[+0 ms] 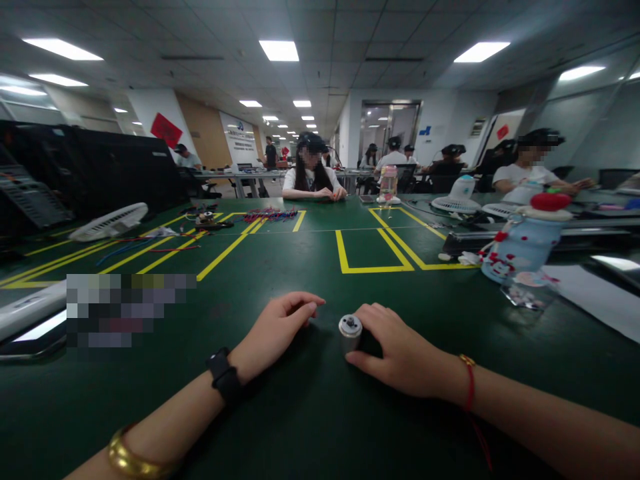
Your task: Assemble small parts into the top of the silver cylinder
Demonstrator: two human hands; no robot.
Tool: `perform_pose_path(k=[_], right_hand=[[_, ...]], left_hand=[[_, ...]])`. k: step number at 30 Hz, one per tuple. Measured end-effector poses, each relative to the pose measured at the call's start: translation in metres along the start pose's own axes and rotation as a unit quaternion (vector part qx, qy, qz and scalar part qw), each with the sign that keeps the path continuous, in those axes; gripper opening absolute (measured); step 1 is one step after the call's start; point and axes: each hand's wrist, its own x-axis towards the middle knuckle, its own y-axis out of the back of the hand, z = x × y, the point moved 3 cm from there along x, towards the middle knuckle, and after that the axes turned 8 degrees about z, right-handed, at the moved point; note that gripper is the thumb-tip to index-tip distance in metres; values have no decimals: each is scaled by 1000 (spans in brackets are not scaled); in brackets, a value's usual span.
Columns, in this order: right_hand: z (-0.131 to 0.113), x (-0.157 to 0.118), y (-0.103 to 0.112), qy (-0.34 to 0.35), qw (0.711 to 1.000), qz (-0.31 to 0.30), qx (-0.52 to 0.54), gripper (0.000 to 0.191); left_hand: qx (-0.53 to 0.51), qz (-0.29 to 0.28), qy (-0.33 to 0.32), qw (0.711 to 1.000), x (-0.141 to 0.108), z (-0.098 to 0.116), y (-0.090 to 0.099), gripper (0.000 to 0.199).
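A small silver metal cylinder [351, 331] with a short shaft on its top stands upright on the green table [300, 413]. My right hand [395, 343] curls round its right side, thumb at the near side and fingers behind it. To the left of the cylinder, across a small gap, my left hand [275, 330] rests on the table with its fingers slightly bent, thumb and forefinger apart, holding nothing.
Wires [270, 215] lie at the back left near a white fan [110, 221]. At the right stand a light blue bottle [525, 243] and a clear packet [527, 293]. Across the table sits a person [313, 173]. Yellow tape [377, 270] marks the tabletop.
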Motion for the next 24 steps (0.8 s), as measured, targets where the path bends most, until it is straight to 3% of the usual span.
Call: perform_pose_path(k=[10, 14, 24], right_hand=[[1, 0, -1, 5, 1000, -2, -6, 23], [1, -1, -1, 11, 1000, 1, -5, 23], [2, -1, -3, 15, 1000, 8, -10, 26]], left_hand=[[34, -41, -17, 998, -4, 8, -6, 28], [58, -66, -63, 994, -9, 17, -10, 27], [45, -42, -138, 989, -18, 38, -18, 24]])
